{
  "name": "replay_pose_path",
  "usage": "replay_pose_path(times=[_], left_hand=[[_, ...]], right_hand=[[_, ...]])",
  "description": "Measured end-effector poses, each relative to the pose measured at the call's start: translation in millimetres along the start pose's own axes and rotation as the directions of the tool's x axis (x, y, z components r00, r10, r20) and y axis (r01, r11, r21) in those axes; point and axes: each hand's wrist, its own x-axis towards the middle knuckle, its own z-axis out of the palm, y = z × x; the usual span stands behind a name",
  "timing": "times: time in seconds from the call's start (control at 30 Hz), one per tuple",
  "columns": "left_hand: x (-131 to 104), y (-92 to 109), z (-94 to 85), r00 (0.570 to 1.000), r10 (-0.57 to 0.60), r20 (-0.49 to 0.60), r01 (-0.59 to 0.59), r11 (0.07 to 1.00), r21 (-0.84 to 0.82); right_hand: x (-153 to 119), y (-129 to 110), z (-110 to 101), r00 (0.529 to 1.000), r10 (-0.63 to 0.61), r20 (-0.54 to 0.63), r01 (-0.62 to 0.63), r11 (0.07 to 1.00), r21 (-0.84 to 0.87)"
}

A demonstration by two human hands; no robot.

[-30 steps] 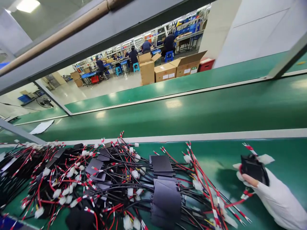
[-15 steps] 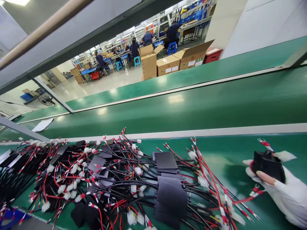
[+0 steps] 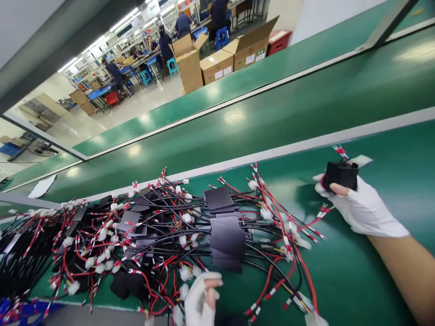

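R hand [image 3: 356,206] grips black module [image 3: 340,174]; L hand [image 3: 201,302] cut off, grip unclear.

**White Fingerless Gloves, Bare Forearm**

The person is wearing thin white fabric gloves on both hands. The right hand [image 3: 360,206] is showing a glove that is ending at the wrist — past the cuff, the forearm is running bare, with no sleeve in view. The fingertips [image 3: 340,189] are poking out uncovered. The left hand [image 3: 203,301] is wearing a matching white glove — its fingertips are also showing bare beyond the cut-off fabric.
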Motion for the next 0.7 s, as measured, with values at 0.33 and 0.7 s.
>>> replay_pose_path(times=[0.33,0.7], left_hand=[[40,16,95.5,0.513,-0.299,0.804,0.706,0.681,-0.197],[42,52,100.8,0.471,-0.222,0.854,0.686,0.701,-0.196]], right_hand=[[3,2,-3,0.998,-0.026,0.062,0.024,0.999,0.039],[3,2,-4,0.992,-0.059,0.107,0.058,0.998,0.010]])
